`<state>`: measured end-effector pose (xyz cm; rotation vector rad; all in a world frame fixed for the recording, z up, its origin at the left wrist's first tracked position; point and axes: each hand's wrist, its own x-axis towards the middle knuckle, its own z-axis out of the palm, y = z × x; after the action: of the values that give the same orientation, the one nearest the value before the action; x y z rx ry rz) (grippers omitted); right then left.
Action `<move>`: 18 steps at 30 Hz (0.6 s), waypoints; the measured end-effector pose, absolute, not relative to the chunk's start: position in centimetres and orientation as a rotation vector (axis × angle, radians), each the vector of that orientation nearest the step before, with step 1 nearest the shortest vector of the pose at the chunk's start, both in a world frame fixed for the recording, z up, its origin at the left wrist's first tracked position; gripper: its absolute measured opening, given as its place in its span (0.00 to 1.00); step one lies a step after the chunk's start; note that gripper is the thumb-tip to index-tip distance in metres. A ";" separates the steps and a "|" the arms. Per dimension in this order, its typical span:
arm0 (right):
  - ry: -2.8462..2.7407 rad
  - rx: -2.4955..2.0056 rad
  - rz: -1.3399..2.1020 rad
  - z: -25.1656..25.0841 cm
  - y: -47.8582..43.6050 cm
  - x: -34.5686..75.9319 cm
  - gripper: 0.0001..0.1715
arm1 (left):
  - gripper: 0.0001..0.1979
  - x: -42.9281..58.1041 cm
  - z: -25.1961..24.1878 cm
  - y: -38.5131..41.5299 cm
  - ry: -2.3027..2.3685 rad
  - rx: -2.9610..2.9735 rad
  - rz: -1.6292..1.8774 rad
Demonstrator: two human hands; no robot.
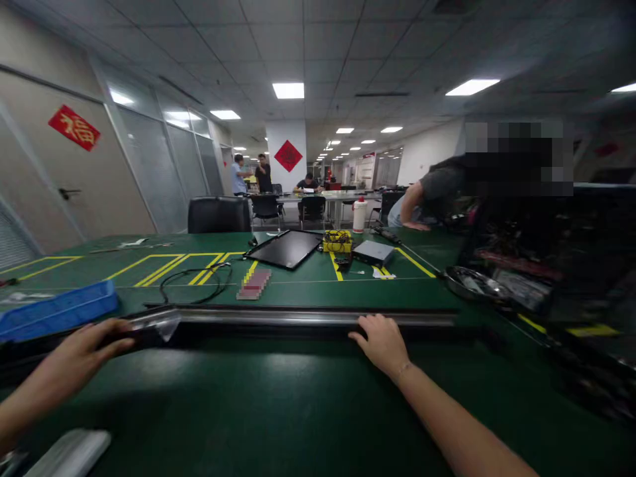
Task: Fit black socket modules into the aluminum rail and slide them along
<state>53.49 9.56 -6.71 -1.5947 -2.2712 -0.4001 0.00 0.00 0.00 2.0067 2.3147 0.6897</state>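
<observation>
In an office workroom, a long metal rail [308,317] lies across the green surface [278,404]. The left hand [94,348] has its fingers [122,341] clamped on the rail's near edge; the right hand [382,344] lies on it, fingers together, grip unclear.

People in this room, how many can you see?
4: a blue-shirted person and a black-shirted person standing far back, a dark-shirted person seated, a grey-shirted person leaning right. More may be hidden.
</observation>
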 end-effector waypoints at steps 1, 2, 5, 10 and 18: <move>-2.271 -1.591 -0.399 -6.7 9.6 53.4 0.13 | 0.28 1.8 -0.2 -0.1 2.296 2.052 0.687; -2.271 -1.587 -0.397 -6.7 9.6 53.4 0.13 | 0.26 3.6 -0.4 -0.2 2.261 2.117 0.663; -2.268 -1.578 -0.391 -6.6 9.7 53.3 0.13 | 0.20 8.3 -1.1 -0.4 2.211 2.204 0.660; -2.267 -1.567 -0.379 -6.6 9.7 53.4 0.13 | 0.10 13.8 -2.9 0.1 2.121 2.223 0.666; -2.244 -1.551 -0.353 -6.8 9.8 53.5 0.13 | 0.03 21.7 -5.6 0.7 2.030 2.239 0.699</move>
<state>53.46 9.81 -6.84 -1.5512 -2.2440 -0.3529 21.67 0.75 -5.63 2.2390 2.0298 0.6985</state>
